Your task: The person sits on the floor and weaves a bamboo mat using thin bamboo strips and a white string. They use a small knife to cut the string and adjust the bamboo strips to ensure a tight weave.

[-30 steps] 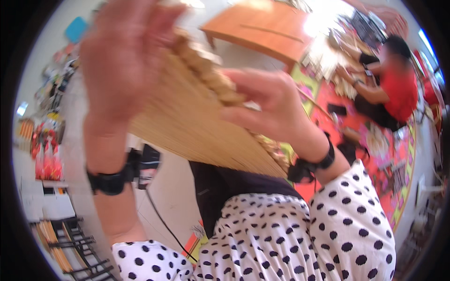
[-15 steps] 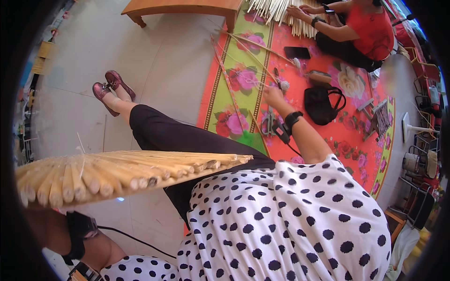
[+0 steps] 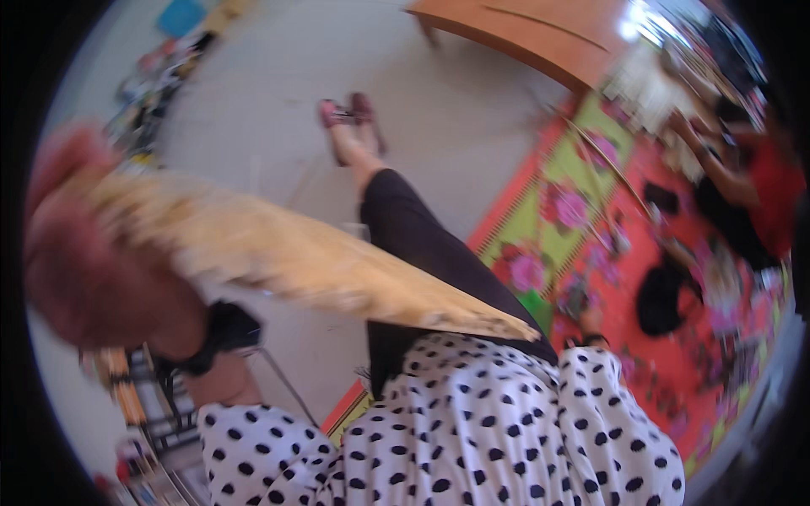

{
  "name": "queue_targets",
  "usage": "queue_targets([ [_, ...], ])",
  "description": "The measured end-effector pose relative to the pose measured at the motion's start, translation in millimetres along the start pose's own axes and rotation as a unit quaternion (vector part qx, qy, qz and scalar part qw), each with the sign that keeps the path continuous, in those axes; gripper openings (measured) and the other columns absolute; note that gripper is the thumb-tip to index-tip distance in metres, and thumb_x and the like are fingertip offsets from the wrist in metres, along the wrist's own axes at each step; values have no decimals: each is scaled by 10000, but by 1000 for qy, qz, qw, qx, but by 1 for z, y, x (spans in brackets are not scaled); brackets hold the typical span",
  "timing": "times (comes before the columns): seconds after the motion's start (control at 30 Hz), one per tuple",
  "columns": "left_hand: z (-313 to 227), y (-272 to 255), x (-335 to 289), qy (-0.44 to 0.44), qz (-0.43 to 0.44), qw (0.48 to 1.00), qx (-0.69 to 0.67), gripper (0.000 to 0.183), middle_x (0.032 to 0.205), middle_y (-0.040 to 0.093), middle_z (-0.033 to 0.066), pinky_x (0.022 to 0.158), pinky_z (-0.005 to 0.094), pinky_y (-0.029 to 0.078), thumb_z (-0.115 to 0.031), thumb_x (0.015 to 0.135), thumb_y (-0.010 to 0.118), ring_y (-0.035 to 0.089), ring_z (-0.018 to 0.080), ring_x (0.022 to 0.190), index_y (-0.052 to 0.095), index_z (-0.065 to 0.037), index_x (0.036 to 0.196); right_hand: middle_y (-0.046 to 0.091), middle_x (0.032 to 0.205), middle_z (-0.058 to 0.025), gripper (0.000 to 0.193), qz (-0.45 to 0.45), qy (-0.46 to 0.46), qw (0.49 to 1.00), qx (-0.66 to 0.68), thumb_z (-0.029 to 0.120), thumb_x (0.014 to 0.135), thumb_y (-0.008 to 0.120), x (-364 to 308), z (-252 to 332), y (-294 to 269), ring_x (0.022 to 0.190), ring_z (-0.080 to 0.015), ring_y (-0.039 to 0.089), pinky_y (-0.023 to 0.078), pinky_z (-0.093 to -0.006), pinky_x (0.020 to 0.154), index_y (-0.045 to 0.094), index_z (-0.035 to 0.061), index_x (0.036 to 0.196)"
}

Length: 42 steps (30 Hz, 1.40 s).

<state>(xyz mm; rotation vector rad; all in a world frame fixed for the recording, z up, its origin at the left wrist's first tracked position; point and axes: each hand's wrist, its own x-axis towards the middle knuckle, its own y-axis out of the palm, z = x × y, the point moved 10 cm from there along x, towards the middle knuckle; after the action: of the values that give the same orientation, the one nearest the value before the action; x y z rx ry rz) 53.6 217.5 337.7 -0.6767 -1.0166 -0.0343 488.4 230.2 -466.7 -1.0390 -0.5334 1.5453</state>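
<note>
A panel of pale wooden sticks (image 3: pixel 295 253), laid side by side, slants across my lap from upper left to lower right. My left hand (image 3: pixel 80 244), blurred by motion, is closed around its upper left end. The panel's lower right end lies over my dark trousers (image 3: pixel 422 228). Close to my right side, my right hand (image 3: pixel 592 319) is low over the flowered mat, partly cut off by my sleeve. Its fingers are smeared, so I cannot make out whether it holds anything. A small grey thing (image 3: pixel 574 295), too blurred to name, lies beside it.
Long thin sticks (image 3: pixel 612 164) lie on the red and green flowered mat (image 3: pixel 498 228). A black bag (image 3: pixel 662 299) rests farther right. At the far right a person in red (image 3: pixel 772 185) sits by more pale sticks. A wooden table (image 3: pixel 523 38) stands at the back.
My view has swung, shifting the mat and table rightward. The stick panel has tilted, and my left hand on its end has come into sight. My right hand is closer to my body.
</note>
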Motion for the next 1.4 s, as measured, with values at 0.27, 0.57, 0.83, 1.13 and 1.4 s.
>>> queue_targets([
  [0.27, -8, 9, 0, -82, 33, 996, -16, 290, 863, 621, 90, 632, 256, 430, -243, 987, 544, 532, 125, 702, 608, 39, 979, 684, 821, -156, 327, 3, 76, 973, -217, 184, 847, 665, 126, -2, -31, 691, -304, 677, 547, -422, 587, 625, 56, 1145],
  [0.57, 8, 24, 1, -245, 79, 951, -171, 396, 800, 575, 29, 629, 209, 388, -341, 1008, 499, 501, 74, 706, 621, 34, 1048, 652, 954, -21, 211, 94, -305, 746, 584, 131, 904, 597, -5, 563, -323, 873, -86, 628, 462, -237, 715, 613, 48, 1097],
  [0.83, 18, 25, -5, -312, 50, 925, -213, 514, 891, 556, 18, 704, 181, 362, -388, 979, 555, 475, 56, 801, 501, 29, 1274, 693, 980, -84, 273, 55, -646, 540, 536, -32, 856, 635, -158, 698, -444, 872, -124, 670, 540, -236, 770, 623, -40, 1128],
  [1.13, 12, -4, -11, -309, -22, 933, -182, 375, 918, 587, -16, 718, 163, 356, -298, 987, 569, 468, 34, 810, 592, 25, 1176, 701, 855, -105, 319, -84, -737, 570, 354, -54, 767, 653, -214, 700, -432, 695, -146, 676, 548, -249, 643, 693, 37, 1069],
  [1.4, 10, -23, -18, -291, -71, 942, -150, 219, 932, 683, 40, 704, 211, 425, -187, 990, 558, 544, 71, 785, 655, 8, 1008, 684, 1043, -132, 415, 21, -670, 621, 407, 60, 768, 701, -185, 663, -387, 916, -187, 670, 552, -274, 697, 632, -7, 1172],
])
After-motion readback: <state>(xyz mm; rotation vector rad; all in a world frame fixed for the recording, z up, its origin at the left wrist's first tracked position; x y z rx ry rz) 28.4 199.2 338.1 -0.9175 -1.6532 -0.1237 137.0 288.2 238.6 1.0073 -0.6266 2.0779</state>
